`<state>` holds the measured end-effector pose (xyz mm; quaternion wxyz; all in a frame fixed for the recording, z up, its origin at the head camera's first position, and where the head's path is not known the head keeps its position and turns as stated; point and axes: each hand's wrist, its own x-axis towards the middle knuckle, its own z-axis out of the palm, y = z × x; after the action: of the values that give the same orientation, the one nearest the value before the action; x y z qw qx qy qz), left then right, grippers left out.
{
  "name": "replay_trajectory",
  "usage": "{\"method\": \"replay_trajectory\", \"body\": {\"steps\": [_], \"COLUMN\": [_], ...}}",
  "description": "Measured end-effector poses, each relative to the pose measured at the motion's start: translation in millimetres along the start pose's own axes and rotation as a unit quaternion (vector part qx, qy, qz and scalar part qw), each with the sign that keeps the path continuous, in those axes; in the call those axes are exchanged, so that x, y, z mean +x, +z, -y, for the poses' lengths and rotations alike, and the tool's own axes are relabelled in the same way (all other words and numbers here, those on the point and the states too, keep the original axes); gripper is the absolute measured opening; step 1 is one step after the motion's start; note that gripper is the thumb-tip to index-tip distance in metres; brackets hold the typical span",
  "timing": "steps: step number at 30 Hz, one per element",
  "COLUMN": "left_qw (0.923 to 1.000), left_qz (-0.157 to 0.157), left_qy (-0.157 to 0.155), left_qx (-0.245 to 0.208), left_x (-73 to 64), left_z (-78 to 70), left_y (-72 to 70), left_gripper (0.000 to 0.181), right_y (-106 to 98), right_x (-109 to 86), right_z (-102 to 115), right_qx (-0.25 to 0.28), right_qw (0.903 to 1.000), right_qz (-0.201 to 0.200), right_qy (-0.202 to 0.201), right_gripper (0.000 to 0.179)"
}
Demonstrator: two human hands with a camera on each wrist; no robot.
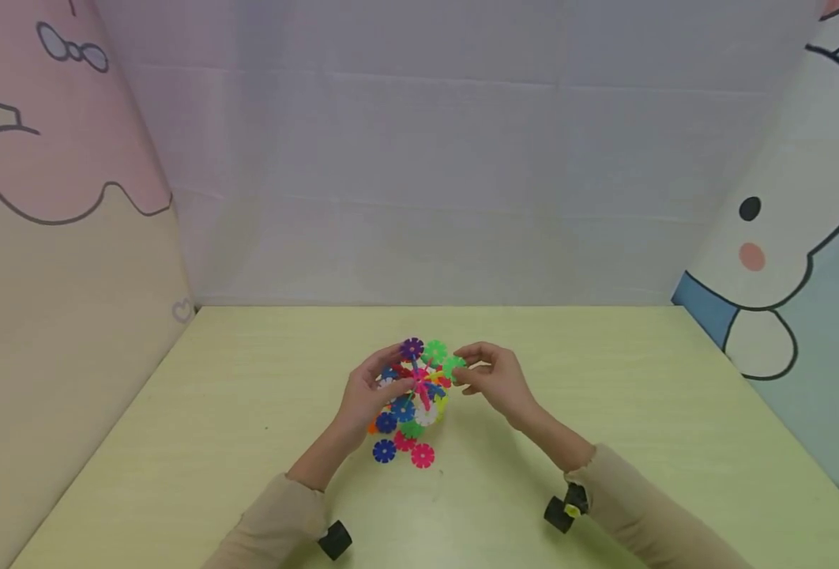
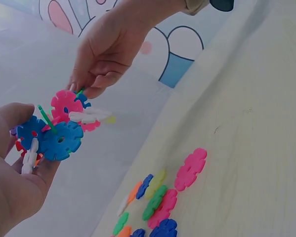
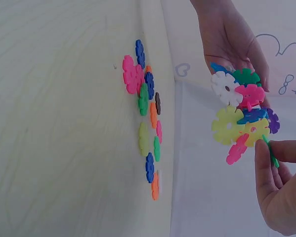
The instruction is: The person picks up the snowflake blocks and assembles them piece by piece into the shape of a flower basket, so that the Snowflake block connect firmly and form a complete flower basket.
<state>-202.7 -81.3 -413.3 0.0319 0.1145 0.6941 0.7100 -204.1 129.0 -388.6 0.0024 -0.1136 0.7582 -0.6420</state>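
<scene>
Above the table, my left hand (image 1: 364, 395) grips a cluster of notched plastic snowflake discs (image 2: 61, 140) joined at their slots. Blue, white, pink, yellow, purple and green pieces stick out of it at different angles. On the cluster's right side, my right hand (image 1: 501, 383) pinches a bright green disc (image 3: 271, 152) between thumb and fingers. In the right wrist view this disc is edge-on, right at a yellow disc (image 3: 255, 131) of the cluster. The left fingers are partly hidden behind the pieces.
Loose discs lie on the pale wooden table (image 1: 199, 442) below the hands, among them a pink disc (image 1: 423, 455) and a dark blue disc (image 1: 385, 451). A whitish sheet (image 1: 434, 190) hangs behind the table, with cartoon-printed panels (image 1: 782, 237) at the sides.
</scene>
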Motion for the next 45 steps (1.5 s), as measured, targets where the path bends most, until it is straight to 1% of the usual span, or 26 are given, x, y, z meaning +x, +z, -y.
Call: {"method": "replay_trajectory", "body": {"steps": [2,4,6,10,13,15,17,22,24,30,32,34,36,38,39,41,43,45], "left_qw": [1.0000,0.9997,0.9987,0.9955,0.9934,0.9929,0.9932,0.9946,0.9951,0.9974,0.9972,0.9959,0.9936,0.9916,0.9911,0.9912,0.9923,0.9933], "left_qz": [0.000,0.009,0.025,0.069,0.087,0.088,0.084,0.068,0.064,0.052,0.051,0.055,0.067,0.077,0.080,0.083,0.077,0.071], "left_qy": [0.007,0.014,0.022,0.035,0.045,0.050,0.054,0.059,0.060,0.039,0.037,0.043,0.056,0.062,0.063,0.067,0.068,0.073], "left_qx": [0.007,0.019,0.038,0.054,0.059,0.062,0.061,0.052,0.047,0.031,0.040,0.058,0.072,0.084,0.086,0.078,0.069,0.055], "left_x": [-1.6,-3.0,-3.9,-4.7,-4.1,-3.4,-2.4,-2.4,-2.9,-3.5,-3.7,-4.0,-4.4,-8.0,-8.5,-9.1,-9.5,-6.7], "left_z": [0.0,-0.3,-1.0,-4.3,-7.2,-8.1,-8.0,-6.9,-6.6,-4.2,-3.5,-3.9,-4.4,-13.3,-13.9,-13.8,-13.8,-5.6], "left_y": [1.2,1.4,-0.2,-5.9,-8.9,-9.4,-8.6,-4.0,-2.0,1.6,2.0,1.7,0.9,2.2,2.4,3.3,4.9,4.6], "left_gripper": [0.052,0.052,0.051,0.049,0.050,0.051,0.052,0.053,0.052,0.052,0.053,0.053,0.053,0.053,0.053,0.053,0.054,0.054], "right_y": [3,5,6,6,7,8,9,14,16,20,20,21,21,21,21,21,20,18], "right_x": [-1.2,-2.0,-2.2,-3.3,-4.5,-5.3,-5.8,-7.3,-8.9,-15.8,-16.5,-17.2,-17.4,-17.7,-17.9,-18.1,-16.1,-13.0], "right_z": [0,0,0,-2,-4,-5,-6,-5,-2,15,16,17,17,17,17,16,11,5], "right_qx": [-0.013,-0.028,-0.042,-0.047,-0.043,-0.037,-0.030,-0.008,0.001,0.013,0.014,0.015,0.016,0.016,0.017,0.016,0.019,0.017], "right_qw": [0.9999,0.9993,0.9981,0.9959,0.9943,0.9932,0.9928,0.9929,0.9928,0.9933,0.9939,0.9939,0.9934,0.9925,0.9922,0.9915,0.9910,0.9903], "right_qz": [-0.006,-0.009,-0.013,-0.024,-0.035,-0.043,-0.055,-0.082,-0.088,-0.089,-0.090,-0.091,-0.092,-0.093,-0.093,-0.093,-0.092,-0.092], "right_qy": [-0.009,-0.024,-0.042,-0.073,-0.092,-0.101,-0.102,-0.086,-0.082,-0.073,-0.063,-0.061,-0.067,-0.078,-0.081,-0.089,-0.096,-0.103], "right_gripper": [0.025,0.023,0.022,0.020,0.018,0.018,0.017,0.017,0.017,0.016,0.016,0.017,0.017,0.017,0.017,0.017,0.017,0.018]}}
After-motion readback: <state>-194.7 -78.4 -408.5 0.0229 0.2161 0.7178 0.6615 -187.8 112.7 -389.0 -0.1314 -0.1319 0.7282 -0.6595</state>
